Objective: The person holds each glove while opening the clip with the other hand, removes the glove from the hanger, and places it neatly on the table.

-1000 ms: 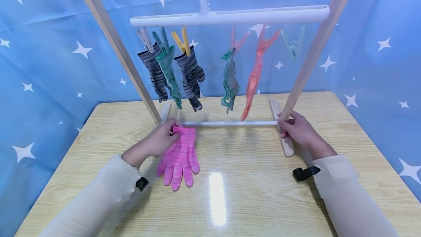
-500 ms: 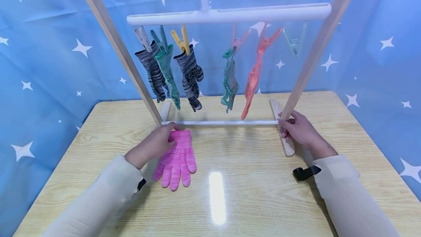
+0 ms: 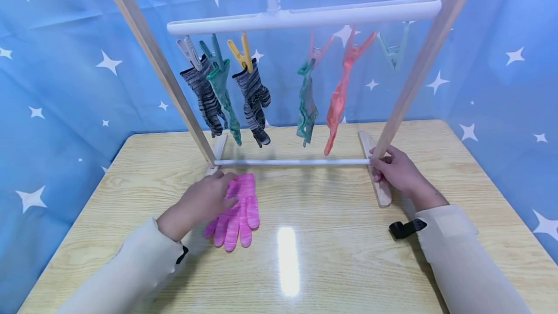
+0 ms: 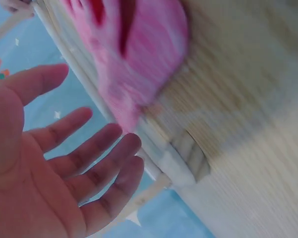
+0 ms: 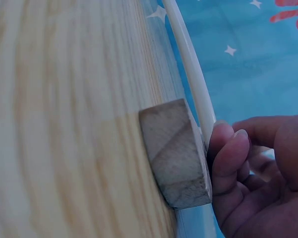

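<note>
A pink knitted glove [image 3: 240,212] lies flat on the table, fingers toward me. Over its cuff side hovers my left hand [image 3: 199,201], holding nothing; the left wrist view shows its fingers spread, apart from the glove [image 4: 149,49]. My right hand [image 3: 398,172] grips the foot of the right wooden post [image 3: 411,79] of a drying rack. From the white hanger bar [image 3: 305,17] hang striped grey gloves [image 3: 255,96], green gloves [image 3: 307,105] and a coral glove [image 3: 337,105], each in a clothespin. In the right wrist view my fingers [image 5: 228,158] are curled beside the rack's wooden foot [image 5: 176,156].
A pale green clothespin [image 3: 394,52] hangs without a glove at the bar's right end. A white rod [image 3: 292,162] joins the rack's feet low across the table [image 3: 340,256]. The left wooden post [image 3: 152,57] rises beyond my left hand. Blue star-patterned cloth [image 3: 56,62] surrounds the table.
My left hand has let go of the pink glove's cuff and drawn back slightly. The glove has shifted a little left and lies flat. My right hand stays on the post.
</note>
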Tool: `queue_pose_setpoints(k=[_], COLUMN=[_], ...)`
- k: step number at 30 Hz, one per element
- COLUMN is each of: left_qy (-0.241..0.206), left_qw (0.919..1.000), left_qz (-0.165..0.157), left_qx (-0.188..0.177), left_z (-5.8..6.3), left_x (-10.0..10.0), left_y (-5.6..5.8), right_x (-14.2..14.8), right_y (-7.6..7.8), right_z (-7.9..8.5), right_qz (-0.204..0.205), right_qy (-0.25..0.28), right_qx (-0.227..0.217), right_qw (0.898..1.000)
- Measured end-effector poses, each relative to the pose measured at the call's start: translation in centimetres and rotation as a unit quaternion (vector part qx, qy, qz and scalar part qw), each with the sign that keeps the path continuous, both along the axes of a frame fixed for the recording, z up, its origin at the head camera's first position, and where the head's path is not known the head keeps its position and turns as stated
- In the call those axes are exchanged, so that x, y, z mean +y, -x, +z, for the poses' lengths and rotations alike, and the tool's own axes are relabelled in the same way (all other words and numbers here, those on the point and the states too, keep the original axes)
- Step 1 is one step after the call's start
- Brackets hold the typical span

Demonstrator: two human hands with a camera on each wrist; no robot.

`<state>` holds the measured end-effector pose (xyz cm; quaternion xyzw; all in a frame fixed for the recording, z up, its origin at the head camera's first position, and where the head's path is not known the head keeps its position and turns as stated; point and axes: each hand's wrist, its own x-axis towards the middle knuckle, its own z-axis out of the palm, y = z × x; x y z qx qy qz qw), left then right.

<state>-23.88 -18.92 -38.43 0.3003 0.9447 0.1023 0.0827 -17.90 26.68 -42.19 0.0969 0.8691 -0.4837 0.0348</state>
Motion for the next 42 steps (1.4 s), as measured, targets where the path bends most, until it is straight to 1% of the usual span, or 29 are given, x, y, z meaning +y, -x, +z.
queue_pose_setpoints(k=[3,7,10,13,18,21,29,34,39,42], left_qy=[0.013,0.012,0.014,0.021,0.031,0.036,0.045,0.048,0.054,0.053], left_qw=[0.9995,0.9988,0.9985,0.9976,0.9958,0.9949,0.9944,0.9949,0.9954,0.9956], left_qz=[-0.026,-0.044,-0.052,-0.062,-0.071,-0.077,-0.081,-0.078,-0.069,-0.069], left_qx=[0.011,0.017,0.013,0.021,0.049,0.055,0.052,0.042,0.038,0.034], left_z=[0.1,0.2,0.2,0.0,-0.4,-0.5,-0.6,-0.7,-0.8,-1.0], left_x=[0.1,0.4,0.7,0.7,0.5,0.4,-0.1,-0.3,-0.5,-0.5], left_y=[-1.2,-2.4,-2.9,-3.0,-2.9,-2.8,-2.3,-1.6,-0.8,-0.5], right_x=[0.0,-0.2,-0.3,-0.4,-0.7,-0.8,-1.3,-1.5,-1.4,-1.3], right_y=[-0.3,-0.5,-0.8,-1.0,-1.3,-1.4,-1.7,-1.8,-1.7,-1.7], right_z=[0.1,0.2,0.2,0.2,0.3,0.4,0.4,0.4,0.2,0.0], right_qz=[-0.006,-0.010,-0.016,-0.022,-0.029,-0.032,-0.041,-0.042,-0.047,-0.047], right_qy=[-0.001,-0.001,0.000,-0.003,-0.002,-0.001,0.004,0.003,0.004,0.000], right_qx=[-0.003,0.003,0.002,-0.005,-0.003,-0.007,-0.005,-0.003,0.000,0.000], right_qw=[1.000,1.000,1.000,1.000,1.000,0.999,0.999,0.999,0.999,0.999])
